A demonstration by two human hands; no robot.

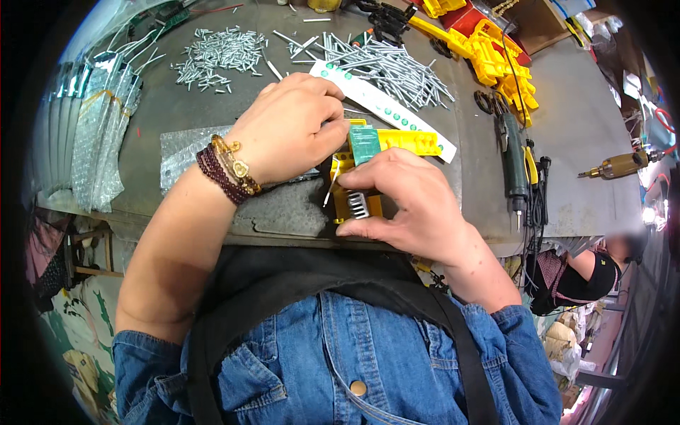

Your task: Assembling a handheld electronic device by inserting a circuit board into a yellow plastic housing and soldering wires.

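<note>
My right hand (pixel 411 191) is closed, thumb and forefinger gripping a small yellow plastic housing (pixel 343 212) by the near edge of the table. Inside the housing, between those fingers, sits a ribbed silvery part (pixel 358 205) like a coil spring. A green circuit board (pixel 365 144) stands at the housing's far side, and a longer yellow piece (pixel 411 142) reaches out to the right. At the housing's left side my left hand (pixel 301 120) has its fingers curled together; their tips and anything in them are hidden. A thin white wire (pixel 331 185) hangs beside the housing.
Small metal pins (pixel 221 58) and longer rods (pixel 386 67) lie in heaps behind a white strip with green dots (pixel 386 106). Bubble-wrapped bundles (pixel 103 134) are at left. Yellow housings (pixel 489 60), an electric screwdriver (pixel 511 156) and a brass-coloured tool (pixel 616 168) lie right. Another person (pixel 577 276) sits beyond.
</note>
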